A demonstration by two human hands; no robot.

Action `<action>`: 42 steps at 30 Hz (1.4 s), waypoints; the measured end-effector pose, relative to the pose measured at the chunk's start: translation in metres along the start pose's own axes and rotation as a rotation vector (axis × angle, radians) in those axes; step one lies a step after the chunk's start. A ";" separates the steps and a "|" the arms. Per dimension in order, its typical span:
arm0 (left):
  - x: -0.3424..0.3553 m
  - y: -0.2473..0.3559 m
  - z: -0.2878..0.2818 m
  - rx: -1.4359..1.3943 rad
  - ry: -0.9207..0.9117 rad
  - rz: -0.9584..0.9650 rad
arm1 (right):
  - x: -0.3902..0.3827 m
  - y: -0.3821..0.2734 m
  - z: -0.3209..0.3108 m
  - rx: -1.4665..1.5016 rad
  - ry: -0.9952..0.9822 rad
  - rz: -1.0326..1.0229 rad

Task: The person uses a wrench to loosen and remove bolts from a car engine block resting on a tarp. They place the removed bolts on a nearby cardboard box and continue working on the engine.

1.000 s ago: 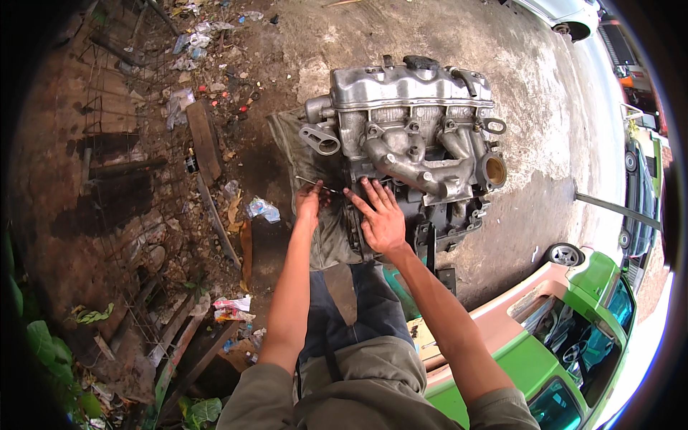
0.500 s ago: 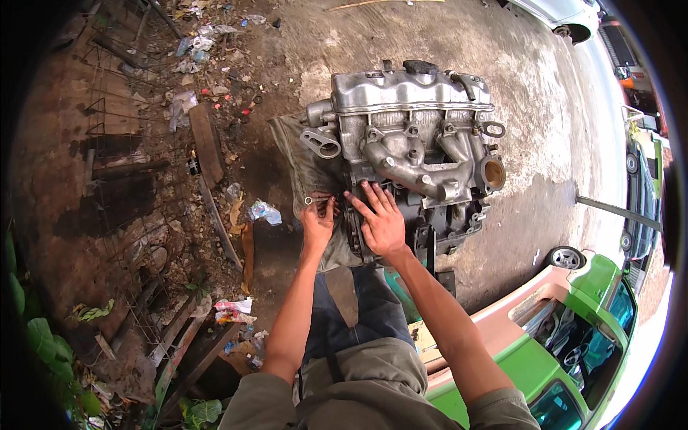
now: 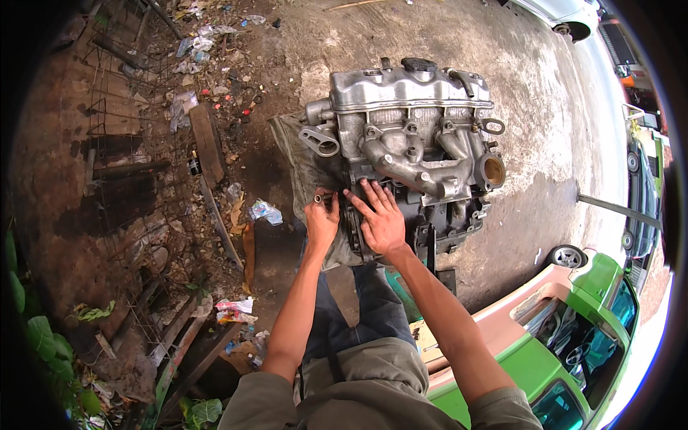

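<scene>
Holding wrench — L hand, fingers curled round it, ring end showing. R hand — open, fingers splayed on engine, just rt. of L hand; cloth fwd.-L.

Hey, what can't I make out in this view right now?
Head view: most of the wrench, hidden by your left hand.
Head view: the part of the engine beneath your right hand, covered by it.
Head view: the rest of the white car, cut off by the top edge.
</scene>
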State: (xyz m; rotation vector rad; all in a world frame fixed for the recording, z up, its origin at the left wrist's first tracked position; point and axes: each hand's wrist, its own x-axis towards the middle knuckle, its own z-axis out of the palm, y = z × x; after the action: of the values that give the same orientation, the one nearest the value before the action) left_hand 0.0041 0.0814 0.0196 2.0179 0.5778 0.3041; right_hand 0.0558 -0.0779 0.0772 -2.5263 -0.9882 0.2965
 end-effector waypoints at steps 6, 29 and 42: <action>0.004 -0.001 0.003 0.027 -0.119 -0.117 | 0.001 0.000 -0.002 0.014 0.004 -0.005; 0.020 -0.003 -0.012 -0.084 -0.225 -0.120 | 0.001 0.000 -0.001 0.061 -0.006 -0.004; 0.011 -0.008 -0.009 -0.121 -0.167 -0.123 | 0.000 0.000 0.000 0.067 -0.005 0.000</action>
State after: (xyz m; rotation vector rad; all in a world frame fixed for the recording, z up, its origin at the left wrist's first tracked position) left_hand 0.0075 0.0971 0.0168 1.8616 0.5615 0.0927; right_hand 0.0562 -0.0777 0.0768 -2.4665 -0.9638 0.3301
